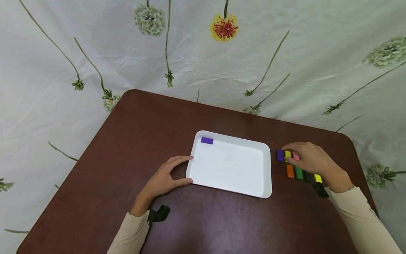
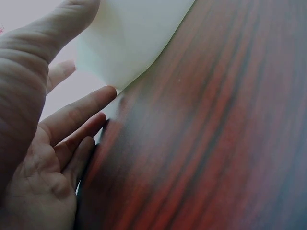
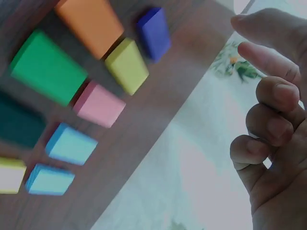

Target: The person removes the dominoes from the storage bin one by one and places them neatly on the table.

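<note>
A white tray [image 1: 229,165] lies on the table, with a purple block [image 1: 207,140] in its far left corner. My left hand [image 1: 165,178] touches the tray's left edge with its thumb and index finger spread. In the left wrist view, the fingers of that hand are extended by the tray's corner. Over the coloured blocks right of the tray hovers my right hand [image 1: 312,158], fingers loosely bent and holding nothing. Below it are another purple block [image 1: 280,155], a yellow block [image 3: 127,67], a pink block [image 3: 100,104], an orange block [image 1: 290,171] and a green block [image 1: 299,173].
A black block [image 1: 307,176] and a second yellow block [image 1: 318,178] continue the near row. Light blue pieces [image 3: 72,143] show in the right wrist view; the hand covers them in the head view. A flowered cloth [image 1: 196,53] hangs behind the brown table [image 1: 152,120].
</note>
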A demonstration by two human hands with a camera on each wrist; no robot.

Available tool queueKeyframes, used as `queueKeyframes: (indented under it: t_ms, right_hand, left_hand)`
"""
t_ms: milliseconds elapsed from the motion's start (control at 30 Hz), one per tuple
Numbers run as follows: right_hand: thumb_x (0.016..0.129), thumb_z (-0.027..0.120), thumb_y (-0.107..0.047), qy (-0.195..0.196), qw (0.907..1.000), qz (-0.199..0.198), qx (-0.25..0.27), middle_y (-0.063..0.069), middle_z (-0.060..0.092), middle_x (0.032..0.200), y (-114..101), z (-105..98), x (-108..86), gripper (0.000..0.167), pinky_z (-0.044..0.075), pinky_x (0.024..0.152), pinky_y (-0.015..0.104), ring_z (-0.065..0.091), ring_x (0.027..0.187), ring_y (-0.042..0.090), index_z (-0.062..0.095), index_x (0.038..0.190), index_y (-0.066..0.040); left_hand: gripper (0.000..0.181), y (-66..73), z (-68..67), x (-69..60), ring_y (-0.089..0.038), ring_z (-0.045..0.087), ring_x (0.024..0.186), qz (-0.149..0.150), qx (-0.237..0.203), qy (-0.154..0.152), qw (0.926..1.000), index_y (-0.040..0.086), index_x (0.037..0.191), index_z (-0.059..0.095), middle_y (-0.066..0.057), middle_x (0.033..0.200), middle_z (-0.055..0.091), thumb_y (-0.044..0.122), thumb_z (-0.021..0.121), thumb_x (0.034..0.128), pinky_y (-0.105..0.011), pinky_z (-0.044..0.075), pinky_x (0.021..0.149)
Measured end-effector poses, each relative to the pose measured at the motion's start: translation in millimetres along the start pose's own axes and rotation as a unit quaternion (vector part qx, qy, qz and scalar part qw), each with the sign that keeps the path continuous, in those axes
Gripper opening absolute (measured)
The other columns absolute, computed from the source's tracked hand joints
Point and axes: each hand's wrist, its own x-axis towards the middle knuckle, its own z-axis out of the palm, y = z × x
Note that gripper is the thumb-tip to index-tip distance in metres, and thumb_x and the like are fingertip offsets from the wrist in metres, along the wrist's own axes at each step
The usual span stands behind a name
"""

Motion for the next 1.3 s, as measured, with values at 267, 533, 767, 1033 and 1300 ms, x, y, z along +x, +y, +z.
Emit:
queueKeyframes:
  t_ms: [267, 533, 767, 1033, 1300]
  right_hand:
    - [0.090, 0.075, -0.018, 0.040, 0.9986, -0.018, 0.029, 0.009, 0.069, 0.096, -22, 8, 24.6, 0.029, 0.056, 0.069, 0.041, 0.064, 0.083, 0.026, 0.072, 0.117, -0.007]
    - [0.091, 0.075, -0.017, 0.067, 0.9948, -0.068, 0.033, 0.000, 0.050, 0.074, -42, 12, 58.2, 0.021, 0.033, 0.056, 0.024, 0.040, 0.067, 0.008, 0.074, 0.111, -0.012]
    - [0.091, 0.074, -0.019, 0.039, 0.9956, -0.082, 0.026, 0.002, 0.055, 0.082, -60, 9, 84.4, 0.026, 0.041, 0.060, 0.029, 0.047, 0.074, 0.013, 0.072, 0.116, -0.011]
    - [0.092, 0.074, -0.018, 0.045, 0.9901, -0.132, 0.017, 0.003, 0.057, 0.093, -80, 9, 112.5, 0.024, 0.046, 0.066, 0.031, 0.048, 0.081, 0.015, 0.072, 0.116, -0.013]
    - [0.093, 0.071, -0.011, 0.027, 0.9872, -0.153, 0.037, 0.000, 0.048, 0.089, -102, 15, 138.1, 0.023, 0.041, 0.062, 0.028, 0.043, 0.081, 0.014, 0.074, 0.116, -0.015]
  left_hand:
    - [0.068, 0.7, 0.2, -1.2, -0.022, 0.044, 0.138, -0.005, 0.002, 0.000, 1.0000, 0.034, 0.142, 0.055, 0.006, 0.144, 0.052, 0.045, 0.083, 0.0813, -0.055, 0.036, 0.111]
    - [0.068, -1.1, 1.0, -1.6, -0.019, 0.043, 0.139, -0.006, 0.001, 0.004, 1.0000, 0.035, 0.142, 0.055, 0.009, 0.144, 0.052, 0.047, 0.082, 0.0810, -0.054, 0.036, 0.112]
    - [0.069, -2.1, 0.4, -2.2, -0.016, 0.042, 0.139, -0.001, -0.002, 0.003, 1.0000, 0.033, 0.143, 0.055, 0.012, 0.144, 0.052, 0.048, 0.082, 0.0810, -0.051, 0.036, 0.113]
    - [0.069, 0.9, -0.2, -0.9, -0.021, 0.043, 0.139, -0.001, -0.006, 0.005, 1.0000, 0.031, 0.142, 0.056, 0.006, 0.145, 0.052, 0.044, 0.083, 0.0806, -0.054, 0.036, 0.112]
    - [0.069, -0.5, 0.6, -0.5, -0.021, 0.043, 0.139, -0.003, -0.005, 0.003, 1.0000, 0.033, 0.142, 0.055, 0.005, 0.145, 0.052, 0.044, 0.084, 0.0802, -0.054, 0.035, 0.112]
